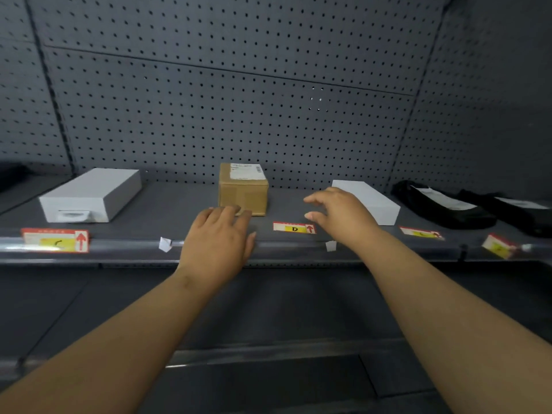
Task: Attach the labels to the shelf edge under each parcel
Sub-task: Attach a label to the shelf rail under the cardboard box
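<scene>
We are holding both hands over the front of the shelf (167, 210). Our left hand (219, 237) is lying palm down with its fingers (230, 212) straight and close together, gripping nothing; the fingertips are ending just in front of the brown box (243, 192). Our right hand (340, 213) is hovering with its fingers (316, 198) loosely curved and spread from the thumb, and it too is holding nothing that we can see.

The D label (294, 228) is lying flat on the shelf, just beside our right thumb and to the right of the brown box's front. The C label (55, 240) is sitting on the shelf edge (125, 246) below the left white box (89, 194). The E label (421, 233) is lying on the shelf in front of the right white box (367, 201) and a black bag (442, 207). A fourth label (497, 246), its letter too blurred to read, is tilting at the edge farther right, near a second bag (513, 210).

Two small white scraps (165, 244) are sticking to the edge, one on each side of our left hand. A pegboard (227, 100) is standing behind the parcels.
</scene>
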Demonstrator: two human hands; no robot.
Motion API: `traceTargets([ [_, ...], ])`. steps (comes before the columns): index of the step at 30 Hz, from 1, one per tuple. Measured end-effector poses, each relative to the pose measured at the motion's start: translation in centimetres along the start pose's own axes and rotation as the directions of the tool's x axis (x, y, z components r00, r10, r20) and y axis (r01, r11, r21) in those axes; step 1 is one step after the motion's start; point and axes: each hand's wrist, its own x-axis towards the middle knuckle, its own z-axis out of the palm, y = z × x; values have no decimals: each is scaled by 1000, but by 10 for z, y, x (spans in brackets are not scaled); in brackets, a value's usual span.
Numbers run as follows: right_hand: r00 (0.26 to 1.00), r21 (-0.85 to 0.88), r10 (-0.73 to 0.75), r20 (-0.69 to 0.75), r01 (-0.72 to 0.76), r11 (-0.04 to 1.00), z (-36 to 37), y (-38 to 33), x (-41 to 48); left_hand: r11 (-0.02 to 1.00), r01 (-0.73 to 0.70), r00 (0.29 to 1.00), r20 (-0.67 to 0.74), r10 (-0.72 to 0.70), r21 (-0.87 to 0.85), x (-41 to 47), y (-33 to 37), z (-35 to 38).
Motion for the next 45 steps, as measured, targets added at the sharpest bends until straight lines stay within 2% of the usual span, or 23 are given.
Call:
traceTargets([
  [13, 1000, 61, -15, 27, 13, 998, 5, 38, 13, 997, 12, 998, 62, -17, 73, 24, 23, 1],
  [19, 998, 31, 10, 69, -12, 999, 3, 45, 24, 998, 11, 994, 108, -17, 59, 31, 22, 7],
  [23, 985, 15, 24, 172, -27, 1000, 3, 40, 35, 998, 13, 995, 99, -19, 62, 29, 16, 10],
  [26, 949, -26, 41, 313, -35, 999, 7, 34, 41, 998, 17, 993, 115, -24, 60, 26, 12, 10],
  [29, 917, -58, 68, 392, -49, 997, 11, 33, 49, 998, 23, 989, 142, -32, 62, 25, 8, 9],
  [34, 885, -107, 106, 453, -64, 992, 24, 34, 63, 997, 22, 988, 154, -33, 72, 25, 3, 8],
  [45, 843, -43, 159, 514, -160, 986, 32, 39, 74, 998, 29, 986, 161, -38, 58, 24, -6, 10],
])
